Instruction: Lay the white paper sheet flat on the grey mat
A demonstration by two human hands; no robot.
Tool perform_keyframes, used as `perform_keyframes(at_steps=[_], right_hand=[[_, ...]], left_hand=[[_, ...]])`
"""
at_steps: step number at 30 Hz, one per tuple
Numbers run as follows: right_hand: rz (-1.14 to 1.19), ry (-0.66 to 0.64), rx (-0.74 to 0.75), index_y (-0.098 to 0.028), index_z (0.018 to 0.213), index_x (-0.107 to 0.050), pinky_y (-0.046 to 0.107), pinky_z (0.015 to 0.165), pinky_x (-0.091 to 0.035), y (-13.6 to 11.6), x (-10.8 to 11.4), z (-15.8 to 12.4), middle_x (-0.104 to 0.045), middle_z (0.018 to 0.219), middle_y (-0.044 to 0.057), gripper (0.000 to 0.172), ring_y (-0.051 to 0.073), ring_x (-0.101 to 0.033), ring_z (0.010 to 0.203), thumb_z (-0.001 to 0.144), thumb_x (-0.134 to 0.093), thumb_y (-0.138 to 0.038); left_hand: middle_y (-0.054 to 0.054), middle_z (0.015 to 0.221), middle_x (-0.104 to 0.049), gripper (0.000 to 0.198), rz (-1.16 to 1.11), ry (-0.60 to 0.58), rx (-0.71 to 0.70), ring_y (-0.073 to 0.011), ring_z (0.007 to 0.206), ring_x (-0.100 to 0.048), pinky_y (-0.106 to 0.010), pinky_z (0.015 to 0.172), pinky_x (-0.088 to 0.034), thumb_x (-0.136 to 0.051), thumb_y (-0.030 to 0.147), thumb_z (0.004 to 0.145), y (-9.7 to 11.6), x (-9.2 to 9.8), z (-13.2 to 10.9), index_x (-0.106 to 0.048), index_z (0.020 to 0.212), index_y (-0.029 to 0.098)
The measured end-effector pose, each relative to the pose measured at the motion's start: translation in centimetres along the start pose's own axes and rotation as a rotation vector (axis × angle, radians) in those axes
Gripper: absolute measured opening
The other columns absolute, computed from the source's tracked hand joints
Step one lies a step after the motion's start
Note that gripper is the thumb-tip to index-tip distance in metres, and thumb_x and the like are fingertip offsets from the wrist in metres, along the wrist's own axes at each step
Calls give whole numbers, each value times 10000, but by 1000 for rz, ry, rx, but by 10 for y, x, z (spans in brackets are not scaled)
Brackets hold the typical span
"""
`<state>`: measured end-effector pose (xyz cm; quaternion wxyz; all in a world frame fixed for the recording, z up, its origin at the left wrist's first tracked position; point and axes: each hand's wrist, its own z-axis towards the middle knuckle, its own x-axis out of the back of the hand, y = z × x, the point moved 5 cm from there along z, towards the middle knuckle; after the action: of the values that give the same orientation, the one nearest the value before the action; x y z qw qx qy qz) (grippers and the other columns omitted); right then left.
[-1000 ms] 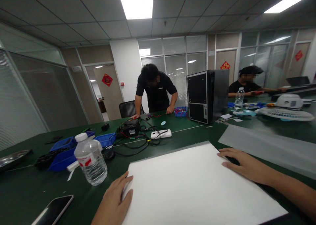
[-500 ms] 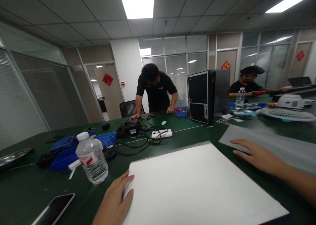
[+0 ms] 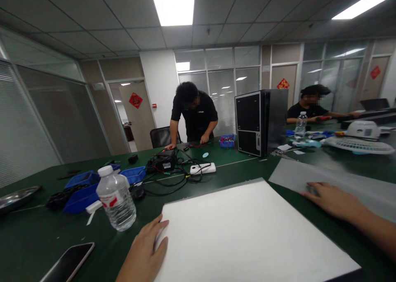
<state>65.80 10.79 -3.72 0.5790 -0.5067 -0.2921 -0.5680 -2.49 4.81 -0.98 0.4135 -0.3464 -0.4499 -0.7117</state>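
A large white sheet (image 3: 247,228) lies before me on the green table, with a grey strip showing along its far edge. My left hand (image 3: 145,249) rests at its left edge, thumb and index finger apart on the surface. To the right, a translucent grey sheet (image 3: 289,170) lies flat. My right hand (image 3: 335,199) is on that sheet, palm down, fingers stretched out and bent slightly at the tips. Left of my left hand stands a clear water bottle (image 3: 116,199) with a white cap. A phone (image 3: 68,263) lies nearer to me.
Cables, a black power unit (image 3: 163,160) and a white power strip (image 3: 202,168) lie beyond the white sheet. Blue bins (image 3: 80,197) stand at left, a black computer tower (image 3: 261,121) at back right, a white fan (image 3: 360,142) far right. Two people work across the table.
My right hand has come down onto the translucent sheet, and that sheet's near left corner has shifted slightly left. My left hand stays put. The person opposite has moved one hand inward.
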Motion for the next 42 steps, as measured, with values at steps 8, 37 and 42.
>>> perform_keyframes(at_steps=[8,37,42], right_hand=[[-39,-101,-38,-161,1243,-746,536,1058,-490,-19,6,-3,-703,1339,198,667,391,-678,1181,948,-368,-624],[401,-157,539,-243,1062,-808,288,598,-549,-168,54,-70,-792,992,90,476,185,-693,744,1030,-445,-549],[293,-103,379,-259,1167,-789,431,808,-615,-146,44,-52,-767,1225,106,525,277,-734,965,1006,-430,-607]], left_hand=[[-120,1520,-626,527,13,-9,4,-333,1411,-589,-588,1215,-411,-476,451,943,3,-1,2,-741,1332,214],[-105,1494,-652,482,25,22,-6,-347,1393,-606,-602,1195,-435,-523,429,926,3,-3,3,-757,1304,243],[-108,1494,-651,485,35,19,-27,-340,1378,-620,-583,1183,-457,-507,423,933,4,-3,4,-758,1302,233]])
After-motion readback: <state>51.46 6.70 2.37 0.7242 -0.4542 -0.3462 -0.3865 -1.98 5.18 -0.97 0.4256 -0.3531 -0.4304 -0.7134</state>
